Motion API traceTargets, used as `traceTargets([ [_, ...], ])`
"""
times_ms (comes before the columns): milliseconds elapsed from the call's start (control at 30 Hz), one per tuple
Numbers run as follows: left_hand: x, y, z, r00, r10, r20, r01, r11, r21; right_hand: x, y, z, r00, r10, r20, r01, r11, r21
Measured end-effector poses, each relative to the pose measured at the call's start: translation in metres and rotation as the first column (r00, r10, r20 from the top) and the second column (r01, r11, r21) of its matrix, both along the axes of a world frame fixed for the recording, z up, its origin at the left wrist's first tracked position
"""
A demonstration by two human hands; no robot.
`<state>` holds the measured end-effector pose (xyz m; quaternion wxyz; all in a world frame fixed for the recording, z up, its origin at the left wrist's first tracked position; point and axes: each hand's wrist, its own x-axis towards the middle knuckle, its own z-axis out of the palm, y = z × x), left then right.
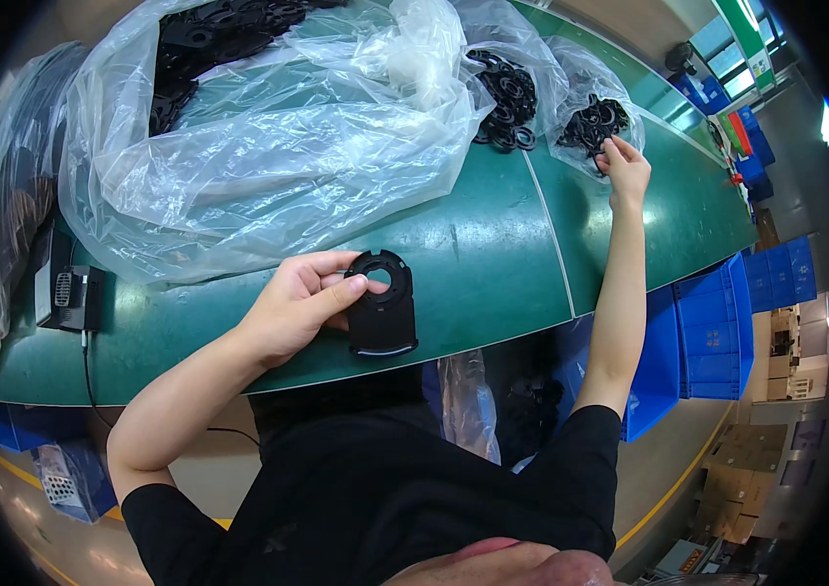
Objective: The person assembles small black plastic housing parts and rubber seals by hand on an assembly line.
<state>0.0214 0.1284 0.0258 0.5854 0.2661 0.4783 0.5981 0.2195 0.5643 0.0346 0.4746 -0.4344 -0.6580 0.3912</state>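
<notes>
My left hand point(299, 303) grips a flat black plastic part point(382, 317) by its rounded end, above the front edge of the green table. That end has a large round hole and a notched rim; the other end is straight. Far off to the right, my right hand point(626, 168) reaches to a pile of small black parts point(594, 124) lying on a clear plastic bag. Its thumb and fingers are pinched together at the pile's near edge, on what looks like one small black part, mostly hidden.
Beside that pile lies another heap of black ring-shaped parts point(506, 98). A large clear bag point(288, 186) with black parts covers the table's back left. A small black device point(70, 296) with a cable stands at left. Blue crates point(712, 332) are stacked beyond the right edge.
</notes>
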Motion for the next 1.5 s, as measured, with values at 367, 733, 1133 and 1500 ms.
traceTargets([
  [367, 0.001, 0.0, 0.001, 1.0, -0.018, 0.0, 0.018, 1.0, 0.007, 0.002, -0.013, -0.002, 0.988, -0.094, 0.119, 0.062, 0.966, 0.251],
  [733, 0.002, 0.0, 0.0, 1.0, 0.0, 0.006, 0.0, 1.0, 0.006, 0.006, -0.002, -0.003, 0.905, -0.271, 0.328, 0.138, 0.916, 0.377],
  [1133, 0.001, -0.001, 0.0, 0.999, 0.053, 0.013, -0.053, 0.998, -0.022, -0.005, -0.072, 0.012, 0.999, 0.024, 0.021, -0.028, 0.978, 0.208],
  [1500, 0.001, -0.002, 0.002, 0.988, 0.134, 0.079, -0.128, 0.989, -0.068, -0.029, -0.261, -0.011, 0.709, 0.258, 0.657, -0.703, 0.339, 0.626],
])
